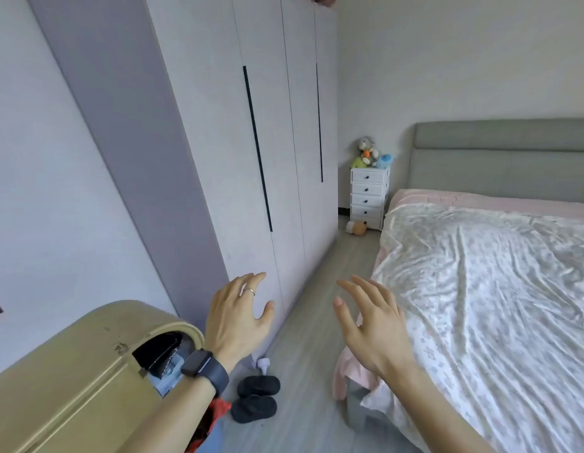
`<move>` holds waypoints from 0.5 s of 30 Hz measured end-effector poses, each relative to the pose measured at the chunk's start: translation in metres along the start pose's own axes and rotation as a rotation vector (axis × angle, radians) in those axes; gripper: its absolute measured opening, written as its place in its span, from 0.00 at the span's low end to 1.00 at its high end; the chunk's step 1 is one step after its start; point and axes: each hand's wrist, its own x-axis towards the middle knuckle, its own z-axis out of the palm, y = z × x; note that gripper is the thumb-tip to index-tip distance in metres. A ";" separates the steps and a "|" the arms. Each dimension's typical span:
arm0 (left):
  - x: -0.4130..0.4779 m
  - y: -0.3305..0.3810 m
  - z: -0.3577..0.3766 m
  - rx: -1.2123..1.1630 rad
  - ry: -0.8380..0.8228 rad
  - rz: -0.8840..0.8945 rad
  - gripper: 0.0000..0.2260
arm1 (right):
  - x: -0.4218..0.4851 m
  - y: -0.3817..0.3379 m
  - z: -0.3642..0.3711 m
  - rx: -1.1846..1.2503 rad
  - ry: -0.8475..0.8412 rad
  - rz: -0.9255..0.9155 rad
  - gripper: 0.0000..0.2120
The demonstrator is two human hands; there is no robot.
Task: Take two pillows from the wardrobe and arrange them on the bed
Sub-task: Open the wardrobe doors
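A tall pale wardrobe (219,132) fills the left half, its doors shut, with two long black handle slots. No pillow is in sight. The bed (486,289) lies on the right under a white floral cover, with a pink sheet and a grey-green headboard (499,158). My left hand (238,315), wearing a ring and a dark wristwatch, is held out open in front of the wardrobe's lower doors, not touching them. My right hand (372,325) is open too, fingers spread, over the aisle beside the bed's near corner.
A narrow grey floor aisle (320,305) runs between wardrobe and bed. Dark slippers (256,398) lie on it near my feet. A beige curved cabinet (72,380) stands at lower left. A white drawer unit (368,197) with plush toys stands at the far end.
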 end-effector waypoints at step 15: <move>0.220 -0.136 0.099 -0.100 -0.085 -0.086 0.18 | 0.204 0.021 0.153 0.027 -0.014 0.058 0.21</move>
